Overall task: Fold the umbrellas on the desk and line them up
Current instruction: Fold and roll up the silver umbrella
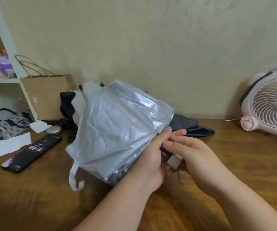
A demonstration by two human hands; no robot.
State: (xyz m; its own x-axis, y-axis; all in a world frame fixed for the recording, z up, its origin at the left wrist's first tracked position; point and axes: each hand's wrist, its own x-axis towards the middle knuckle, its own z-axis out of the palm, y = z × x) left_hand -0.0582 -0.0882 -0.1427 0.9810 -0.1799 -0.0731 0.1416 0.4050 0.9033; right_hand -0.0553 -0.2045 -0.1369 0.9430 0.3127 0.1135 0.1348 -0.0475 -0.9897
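Over desk (34, 197): L hand (149, 160), R hand (194, 154) grip silver umbrella (117, 127); black umbrella (194, 129) behind mostly hidden.

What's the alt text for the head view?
A person's left grip clutches the gathered end of a half-collapsed silver umbrella over a wooden desk, with the right grip at its white handle. A dark umbrella lies behind; a paper bag stands left, a pink fan right.

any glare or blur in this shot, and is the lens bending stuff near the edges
Head view: glare streaks on the silver umbrella; the whole frame is soft, with no crisp edges; the wide lens seems to lean the white shelf at left; the pink fan is cropped at right.
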